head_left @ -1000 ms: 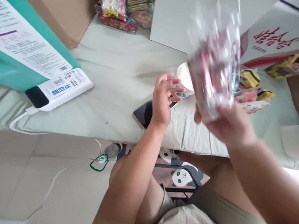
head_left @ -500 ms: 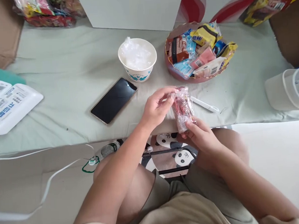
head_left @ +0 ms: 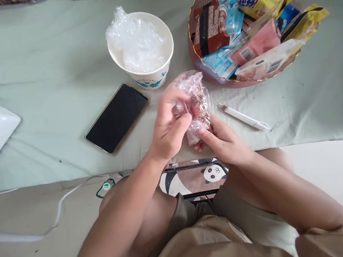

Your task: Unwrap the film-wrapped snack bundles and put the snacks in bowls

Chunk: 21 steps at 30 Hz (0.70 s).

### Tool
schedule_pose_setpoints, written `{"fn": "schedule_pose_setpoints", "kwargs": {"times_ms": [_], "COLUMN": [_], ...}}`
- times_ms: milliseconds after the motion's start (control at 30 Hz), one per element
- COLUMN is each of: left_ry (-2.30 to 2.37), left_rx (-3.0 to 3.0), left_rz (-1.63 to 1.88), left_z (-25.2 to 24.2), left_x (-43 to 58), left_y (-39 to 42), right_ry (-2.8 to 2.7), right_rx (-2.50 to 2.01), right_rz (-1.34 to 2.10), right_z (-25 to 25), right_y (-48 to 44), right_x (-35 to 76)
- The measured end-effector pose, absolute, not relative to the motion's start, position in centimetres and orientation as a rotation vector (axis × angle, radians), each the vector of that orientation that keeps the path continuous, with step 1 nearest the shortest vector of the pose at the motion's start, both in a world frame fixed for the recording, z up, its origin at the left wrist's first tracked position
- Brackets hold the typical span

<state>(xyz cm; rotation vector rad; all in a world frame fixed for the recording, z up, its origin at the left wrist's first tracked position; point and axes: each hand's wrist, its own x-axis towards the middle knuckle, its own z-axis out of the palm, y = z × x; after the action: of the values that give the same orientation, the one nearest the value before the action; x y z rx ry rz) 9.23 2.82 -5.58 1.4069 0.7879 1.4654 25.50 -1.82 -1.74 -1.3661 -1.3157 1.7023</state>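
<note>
A red, wrapped snack bundle (head_left: pixel 198 108), covered in crinkled clear plastic film, is held near the table's front edge. My right hand (head_left: pixel 224 141) grips its lower end, with the thumb on top and the other fingers underneath. At its upper left side, my left hand (head_left: pixel 169 123) is curled, its thumb against the film and its fingers smeared by motion around loose plastic. Just right of the bundle lies a white, slim utility knife (head_left: pixel 243 117). A white paper tub (head_left: pixel 150 78) with blue leaf prints stands behind my left hand, crumpled clear plastic (head_left: pixel 141 46) heaped inside it.
A pink gold-rimmed basket (head_left: pixel 195 63) full of packaged snacks stands at the back right. Left of my hands lies a black phone (head_left: pixel 117 117). A white object (head_left: pixel 2 126) sits at the far left. Below the table edge is a panda-patterned surface (head_left: pixel 188 181) between my knees.
The view has moved closer to the table. My left hand has shifted down along the bundle's left side, and its film looks more spread out. My right hand keeps its grip.
</note>
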Motion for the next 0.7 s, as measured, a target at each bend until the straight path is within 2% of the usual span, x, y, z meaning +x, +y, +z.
{"fn": "schedule_pose_setpoints", "kwargs": {"times_ms": [233, 467, 700], "left_ry": [0.793, 0.931, 0.958], "left_rx": [1.075, 1.610, 1.575], "left_rz": [1.394, 1.393, 1.376], "left_z": [-5.6, -6.1, -4.6], "left_x": [8.0, 7.5, 8.6], "left_y": [3.3, 4.4, 2.6], "right_ry": [-1.331, -1.420, -1.309], "right_rx": [-1.366, -1.353, -1.352], "right_rz": [1.741, 1.714, 1.692], "right_z": [-1.8, -1.5, -1.5], "right_y": [-1.7, -1.8, -1.7], "right_x": [25.9, 25.9, 25.5]}}
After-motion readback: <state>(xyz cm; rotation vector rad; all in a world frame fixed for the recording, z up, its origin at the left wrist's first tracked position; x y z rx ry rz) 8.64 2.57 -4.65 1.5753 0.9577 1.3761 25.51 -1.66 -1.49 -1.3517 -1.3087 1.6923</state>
